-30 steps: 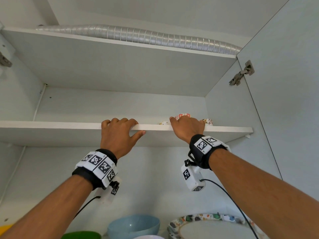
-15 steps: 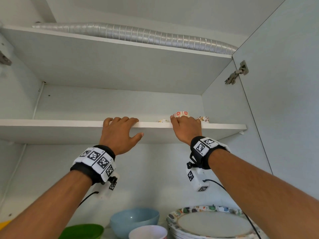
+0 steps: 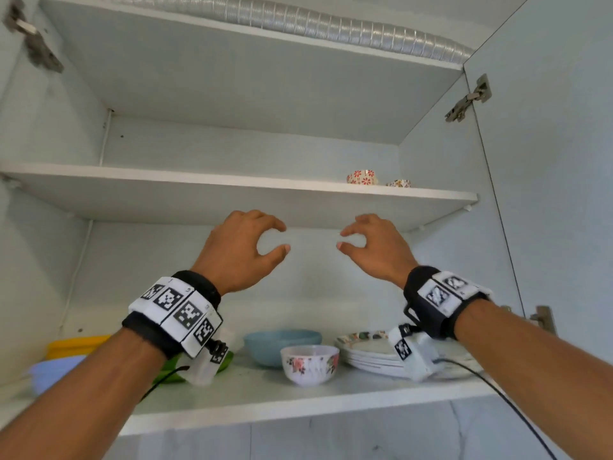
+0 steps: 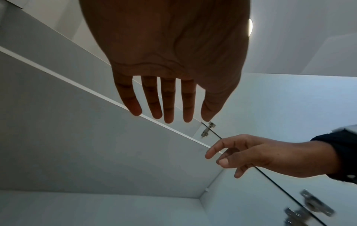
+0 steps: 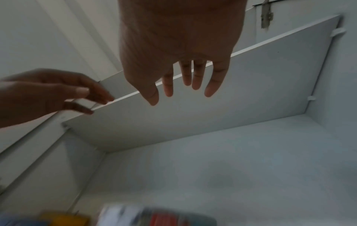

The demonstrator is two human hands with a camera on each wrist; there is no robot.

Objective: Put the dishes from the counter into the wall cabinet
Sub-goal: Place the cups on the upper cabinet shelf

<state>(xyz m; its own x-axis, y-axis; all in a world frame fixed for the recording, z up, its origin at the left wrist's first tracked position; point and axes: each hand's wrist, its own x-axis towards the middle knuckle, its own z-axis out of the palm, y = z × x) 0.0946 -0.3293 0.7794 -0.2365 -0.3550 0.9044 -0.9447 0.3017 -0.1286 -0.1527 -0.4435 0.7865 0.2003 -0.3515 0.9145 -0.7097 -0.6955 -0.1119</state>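
The wall cabinet stands open. Two small patterned bowls, one with red flowers (image 3: 362, 177) and a lower one (image 3: 398, 183), sit at the right of the middle shelf (image 3: 199, 179). Just below that shelf's front edge, my left hand (image 3: 280, 238) and right hand (image 3: 345, 239) hover side by side with loosely curled fingers, holding nothing. In the left wrist view my fingers (image 4: 168, 107) hang free under the shelf, as do my fingers (image 5: 197, 76) in the right wrist view. The lower shelf (image 3: 298, 403) carries a blue bowl (image 3: 282, 343), a white floral bowl (image 3: 310, 365) and a stack of plates (image 3: 368, 355).
On the left of the lower shelf lie a green dish (image 3: 170, 373), a yellow dish (image 3: 76, 343) and a pale blue plate (image 3: 53, 370). A ribbed silver duct (image 3: 331, 24) runs above the top shelf. The open right door (image 3: 557, 161) stands beside my right arm.
Both hands have let go of the middle shelf's front edge and dropped below it. The view has tilted down, so the lower shelf with its dishes shows fully.
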